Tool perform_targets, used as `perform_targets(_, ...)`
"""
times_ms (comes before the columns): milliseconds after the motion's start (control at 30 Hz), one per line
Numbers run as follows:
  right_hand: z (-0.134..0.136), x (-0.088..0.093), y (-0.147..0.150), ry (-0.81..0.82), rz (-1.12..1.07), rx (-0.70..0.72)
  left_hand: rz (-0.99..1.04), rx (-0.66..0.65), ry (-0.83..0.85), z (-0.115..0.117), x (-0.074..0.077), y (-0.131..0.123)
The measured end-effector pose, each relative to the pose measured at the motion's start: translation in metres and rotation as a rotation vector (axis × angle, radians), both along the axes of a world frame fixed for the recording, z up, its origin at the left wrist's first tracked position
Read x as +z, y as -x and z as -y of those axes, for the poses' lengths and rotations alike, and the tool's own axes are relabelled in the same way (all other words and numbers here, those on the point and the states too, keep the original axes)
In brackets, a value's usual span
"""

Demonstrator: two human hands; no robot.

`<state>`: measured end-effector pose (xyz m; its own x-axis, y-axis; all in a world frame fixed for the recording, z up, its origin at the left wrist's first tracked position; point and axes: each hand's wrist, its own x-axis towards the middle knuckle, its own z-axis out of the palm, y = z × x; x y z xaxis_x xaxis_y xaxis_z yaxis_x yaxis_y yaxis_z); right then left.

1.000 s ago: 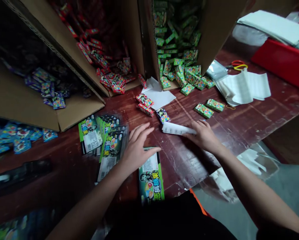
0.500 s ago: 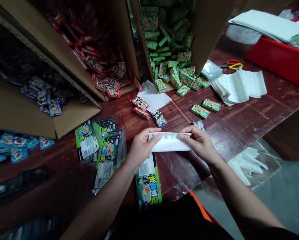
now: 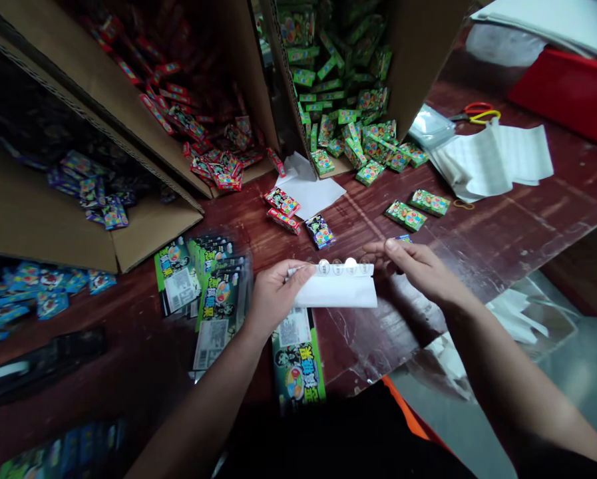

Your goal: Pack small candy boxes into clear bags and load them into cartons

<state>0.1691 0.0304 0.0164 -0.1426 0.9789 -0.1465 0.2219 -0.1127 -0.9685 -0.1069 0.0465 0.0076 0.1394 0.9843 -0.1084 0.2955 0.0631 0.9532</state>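
Note:
My left hand (image 3: 278,289) pinches the left end of a folded white sheet of round stickers (image 3: 335,289), held above the table. Printed circles run along its upper fold, and one spot among them is plain bright white. To the right of the sheet and apart from it, my right hand (image 3: 415,263) has its thumb pressed to a finger on a small round sticker, which barely shows at the thumb tip. Below the sheet lies a green and black printed package (image 3: 298,376). A purple candy box (image 3: 319,231) and red candy boxes (image 3: 283,203) are just beyond.
Cardboard cartons of red boxes (image 3: 223,166), green boxes (image 3: 353,143) and purple packs (image 3: 103,199) stand along the back. A stack of printed packages (image 3: 221,303) lies left. Two green boxes (image 3: 405,215), scissors (image 3: 480,114) and creased paper (image 3: 498,163) are on the right.
My right hand has let go of the sheet's right end and moved right, away from it. The sheet stays in my left hand, its row of circles now more exposed.

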Motion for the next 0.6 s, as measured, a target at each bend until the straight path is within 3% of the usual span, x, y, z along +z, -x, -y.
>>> perform_targets(100, -0.005, 0.010, -0.004, -0.118, 0.035, 0.152, -0.036, -0.022, -0.015, 0.000, 0.003, -0.002)
perform_targets(200, -0.007, 0.012, 0.000, -0.264, 0.021, 0.038, -0.063, -0.035, -0.013, 0.000, 0.002, -0.003)
perform_targets(267, -0.007, 0.009, 0.005, -0.252, 0.002, -0.040, -0.068, -0.052, -0.012, 0.000, 0.000, -0.002)
perform_targets(400, -0.008, -0.001, 0.017, -0.192, -0.082, 0.044, -0.065, -0.097, -0.017, -0.003, -0.009, -0.007)
perform_targets(600, -0.010, -0.001, 0.016, -0.354, -0.128, -0.287, -0.130, -0.145, -0.126, -0.023, -0.018, -0.017)
